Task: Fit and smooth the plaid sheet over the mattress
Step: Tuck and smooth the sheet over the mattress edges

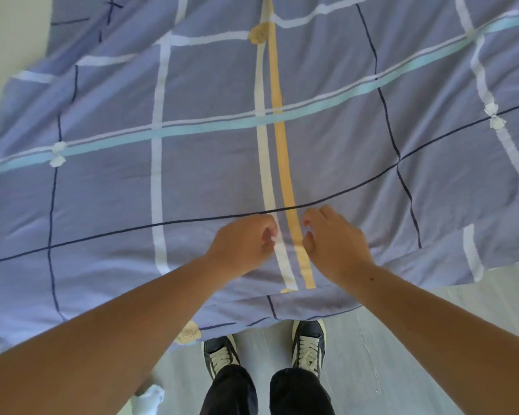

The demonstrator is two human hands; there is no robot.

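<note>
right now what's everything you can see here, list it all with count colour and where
plaid sheet: one, lavender-blue with white, yellow, teal and navy stripes, spread across most of the view, near edge hanging toward the floor
floor: one, pale grey, below the sheet's near edge
white object: one, white, on the floor bottom left, too blurred to identify
shoes: two, dark with white laces, on the floor at the sheet's edge
trousers: one pair, dark, bottom centre
left hand: one, over the sheet left of the white stripe, fingers curled, grip unclear
right hand: one, right of the yellow stripe, fingers curled, grip unclear
</note>
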